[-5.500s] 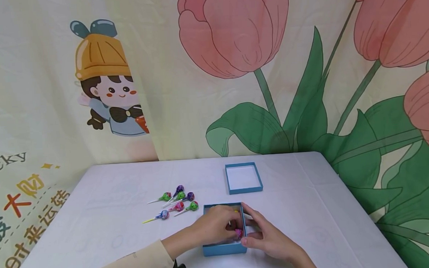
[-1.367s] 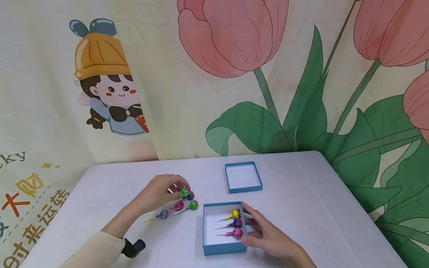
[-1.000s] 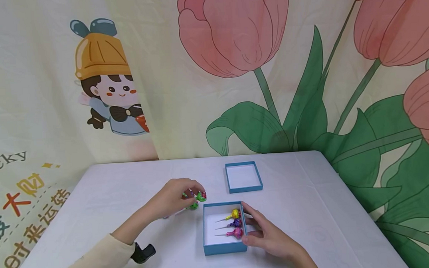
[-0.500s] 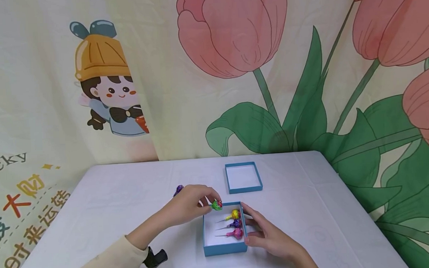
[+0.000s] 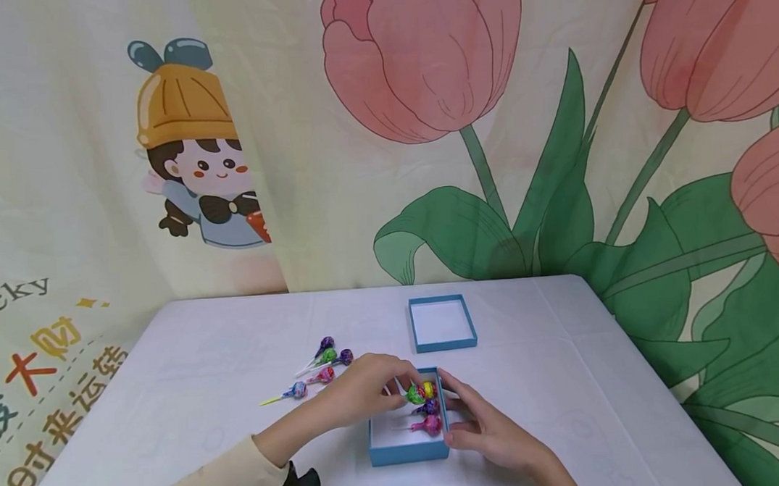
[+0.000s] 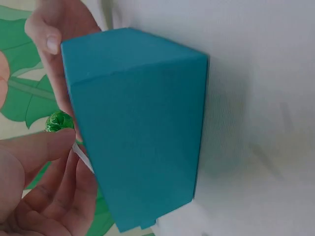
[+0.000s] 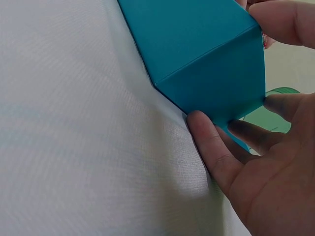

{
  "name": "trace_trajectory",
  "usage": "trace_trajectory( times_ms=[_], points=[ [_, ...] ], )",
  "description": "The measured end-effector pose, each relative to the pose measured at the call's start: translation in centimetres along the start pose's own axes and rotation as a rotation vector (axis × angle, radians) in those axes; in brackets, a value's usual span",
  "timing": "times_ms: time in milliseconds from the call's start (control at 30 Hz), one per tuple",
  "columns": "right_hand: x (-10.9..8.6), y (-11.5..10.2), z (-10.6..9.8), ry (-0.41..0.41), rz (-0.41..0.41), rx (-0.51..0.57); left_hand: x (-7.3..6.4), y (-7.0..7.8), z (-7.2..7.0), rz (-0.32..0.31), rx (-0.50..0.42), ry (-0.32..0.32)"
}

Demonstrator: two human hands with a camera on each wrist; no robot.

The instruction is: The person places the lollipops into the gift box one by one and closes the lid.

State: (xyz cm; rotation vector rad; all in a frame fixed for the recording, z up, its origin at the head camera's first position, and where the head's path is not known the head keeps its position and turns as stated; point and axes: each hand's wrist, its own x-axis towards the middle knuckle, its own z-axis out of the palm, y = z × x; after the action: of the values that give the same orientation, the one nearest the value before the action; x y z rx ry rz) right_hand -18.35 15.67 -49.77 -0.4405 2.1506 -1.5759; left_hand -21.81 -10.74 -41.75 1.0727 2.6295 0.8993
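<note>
My left hand (image 5: 363,389) reaches over the open blue box (image 5: 408,454), pinching a green lollipop (image 5: 415,395) by its stick just below the candy, as the left wrist view also shows. Inside the box, along its right wall, lie a yellow lollipop (image 5: 430,390), a purple lollipop (image 5: 429,406) and a pink lollipop (image 5: 430,425). The green candy is beside the yellow one. My right hand (image 5: 492,430) holds the box at its right side, thumb at the near corner and fingers against the outer wall. My left hand covers the box's far left part.
Left of the box, several lollipops lie on the white table, among them a blue lollipop (image 5: 298,389), a pink lollipop (image 5: 326,374) and a green lollipop (image 5: 327,355). The box's shallow blue lid (image 5: 445,345) lies behind it. A printed curtain (image 5: 309,203) hangs behind the table.
My left hand left the box, took a green lollipop from the group on the left and carried it right, then down into the box. My right hand has stayed at the box.
</note>
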Motion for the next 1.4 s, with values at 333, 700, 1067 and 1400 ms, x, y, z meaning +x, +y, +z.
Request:
trace_trajectory(
  times_ms=[333, 700, 1067, 1400],
  points=[
    [-0.2, -0.2, -0.1, -0.021, -0.021, 0.026, 0.5, 0.2, 1.8, 0.016, -0.045, -0.054],
    [-0.2, 0.1, -0.1, -0.033, -0.031, 0.043, 0.6, -0.1, 3.4, 0.024, -0.057, -0.094],
    [0.0, 0.2, 0.0, -0.017, -0.018, 0.021, 0.8, 0.3, 4.0, 0.026, -0.035, -0.129],
    [-0.1, -0.1, -0.1, -0.025, -0.013, 0.03, 0.8, 0.6, 4.2, 0.063, -0.029, -0.166]
  ],
)
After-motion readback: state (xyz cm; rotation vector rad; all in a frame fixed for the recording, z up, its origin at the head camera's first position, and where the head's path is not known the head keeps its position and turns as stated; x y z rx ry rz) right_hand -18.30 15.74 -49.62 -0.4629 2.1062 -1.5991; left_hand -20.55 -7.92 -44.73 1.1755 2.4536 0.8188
